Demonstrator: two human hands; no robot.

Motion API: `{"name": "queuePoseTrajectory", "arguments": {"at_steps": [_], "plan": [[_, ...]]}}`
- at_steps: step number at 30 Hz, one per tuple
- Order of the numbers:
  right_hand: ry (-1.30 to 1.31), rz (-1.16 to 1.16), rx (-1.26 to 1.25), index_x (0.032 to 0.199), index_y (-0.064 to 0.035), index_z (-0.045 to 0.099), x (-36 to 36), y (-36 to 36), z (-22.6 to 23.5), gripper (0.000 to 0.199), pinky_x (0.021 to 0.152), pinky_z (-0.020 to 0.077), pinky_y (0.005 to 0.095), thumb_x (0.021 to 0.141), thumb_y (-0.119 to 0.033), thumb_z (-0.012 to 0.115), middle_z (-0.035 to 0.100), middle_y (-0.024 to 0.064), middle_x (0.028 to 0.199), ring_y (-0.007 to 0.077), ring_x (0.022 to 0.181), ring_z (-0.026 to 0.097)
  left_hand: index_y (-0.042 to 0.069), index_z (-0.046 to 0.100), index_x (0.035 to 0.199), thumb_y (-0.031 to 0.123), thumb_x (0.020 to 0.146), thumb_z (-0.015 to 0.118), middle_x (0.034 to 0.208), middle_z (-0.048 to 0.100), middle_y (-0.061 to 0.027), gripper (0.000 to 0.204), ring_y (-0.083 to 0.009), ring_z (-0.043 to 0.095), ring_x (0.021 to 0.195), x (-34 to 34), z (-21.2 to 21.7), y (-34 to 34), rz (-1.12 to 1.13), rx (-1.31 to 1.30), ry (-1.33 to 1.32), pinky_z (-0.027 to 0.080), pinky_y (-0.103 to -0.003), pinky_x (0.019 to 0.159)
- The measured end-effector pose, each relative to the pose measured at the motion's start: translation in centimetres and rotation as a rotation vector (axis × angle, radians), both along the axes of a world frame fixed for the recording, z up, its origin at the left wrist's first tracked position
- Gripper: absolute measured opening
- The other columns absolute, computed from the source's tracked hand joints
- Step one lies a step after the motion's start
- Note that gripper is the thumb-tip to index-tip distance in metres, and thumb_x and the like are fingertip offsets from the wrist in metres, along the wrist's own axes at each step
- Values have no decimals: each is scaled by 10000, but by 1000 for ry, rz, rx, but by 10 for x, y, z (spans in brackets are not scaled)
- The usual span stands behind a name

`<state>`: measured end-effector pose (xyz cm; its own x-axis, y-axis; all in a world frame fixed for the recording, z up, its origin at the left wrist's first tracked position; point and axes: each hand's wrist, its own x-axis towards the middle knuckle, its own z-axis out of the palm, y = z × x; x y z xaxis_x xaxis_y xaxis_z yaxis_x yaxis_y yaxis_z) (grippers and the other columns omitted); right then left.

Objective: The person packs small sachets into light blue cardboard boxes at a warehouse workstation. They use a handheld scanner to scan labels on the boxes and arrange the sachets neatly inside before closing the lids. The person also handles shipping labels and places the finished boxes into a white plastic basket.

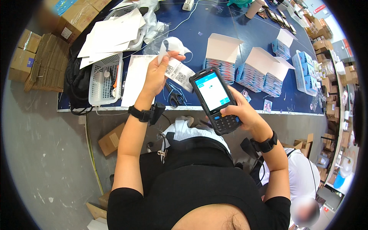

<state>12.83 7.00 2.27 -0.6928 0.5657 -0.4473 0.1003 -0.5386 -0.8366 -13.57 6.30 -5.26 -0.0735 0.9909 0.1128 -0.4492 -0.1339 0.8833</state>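
My left hand (pixel 156 73) pinches a curling strip of white printed labels (pixel 178 73) above the table's near edge. Black codes show on the strip, and its far end loops up over my fingers. In my right hand (pixel 245 112) is a black handheld barcode scanner (pixel 215 100), its lit screen facing up and my thumb on the keypad. The scanner's top end meets or overlaps the strip's lower end; I cannot tell whether they touch. Beneath the strip, black-handled scissors (pixel 176 99) lie on the table among thin blue strips.
Open white boxes (pixel 222 57) packed with blue sachets stand at centre right, near a white basket (pixel 297 73) of blue packs. Left are a white basket (pixel 94 84) with tools, stacked white sheets (pixel 111 36) and flattened cartons (pixel 48 61). A person in white (pixel 303 176) is at my right.
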Motion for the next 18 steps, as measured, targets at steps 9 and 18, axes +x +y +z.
{"name": "queuePoseTrajectory", "arguments": {"at_steps": [9, 18], "plan": [[2, 57, -141, 1218, 35, 366, -33, -2, 22, 623, 678, 533, 284, 646, -18, 609, 548, 134, 973, 168, 801, 608, -2, 500, 1108, 426, 943, 358, 922, 620, -136, 480, -235, 622, 934, 0, 13, 13, -134, -18, 27, 522, -311, 802], [98, 75, -177, 1183, 73, 368, -42, -4, 17, 624, 750, 550, 365, 591, -13, 542, 588, 232, 993, 312, 812, 656, -3, 509, 1128, 696, 829, 204, 904, 623, -121, 818, -200, 632, 861, -2, 4, 19, -188, 27, 14, 529, -307, 745]]}}
